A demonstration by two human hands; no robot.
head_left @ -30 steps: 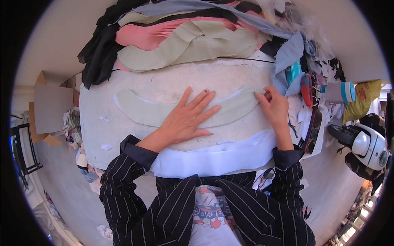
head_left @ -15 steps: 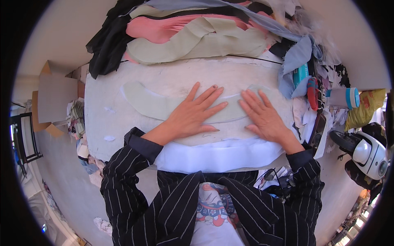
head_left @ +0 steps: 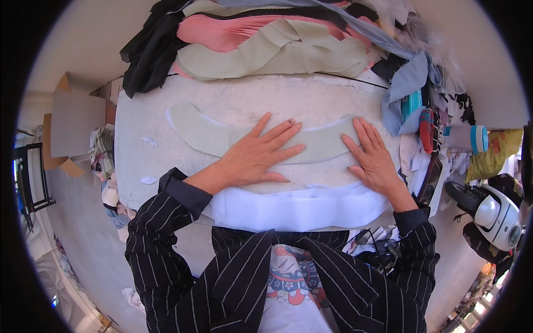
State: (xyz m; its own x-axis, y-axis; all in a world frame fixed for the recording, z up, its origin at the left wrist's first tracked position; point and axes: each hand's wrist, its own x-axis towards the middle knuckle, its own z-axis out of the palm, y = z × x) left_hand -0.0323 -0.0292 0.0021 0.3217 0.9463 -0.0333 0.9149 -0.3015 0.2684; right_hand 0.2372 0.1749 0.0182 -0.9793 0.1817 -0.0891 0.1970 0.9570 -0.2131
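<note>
On the table lies a curved, pale green fabric piece [head_left: 325, 145], with a white layer showing along its upper edge. My left hand [head_left: 260, 152] rests flat across its middle, fingers spread. At the piece's right end, my right hand [head_left: 373, 155] lies flat with fingers stretched out, the fingertips on the fabric. Neither hand grips anything. Between my forearms, along the near table edge, is a stack of white curved pieces [head_left: 300, 208]. The part of the green piece under my left hand is hidden.
Pale green pieces [head_left: 233, 58], pink fabric [head_left: 208, 34] and black cloth [head_left: 145, 58] are heaped along the table's far side. Blue-grey cloth [head_left: 402, 91] and a white-and-blue cylindrical container [head_left: 466, 139] are at the right. A cardboard box [head_left: 80, 130] stands left; a white scooter [head_left: 494, 216] stands right.
My right hand has slid to the right along the fabric piece, toward its end. The left hand has shifted slightly left and stays flat on it.
</note>
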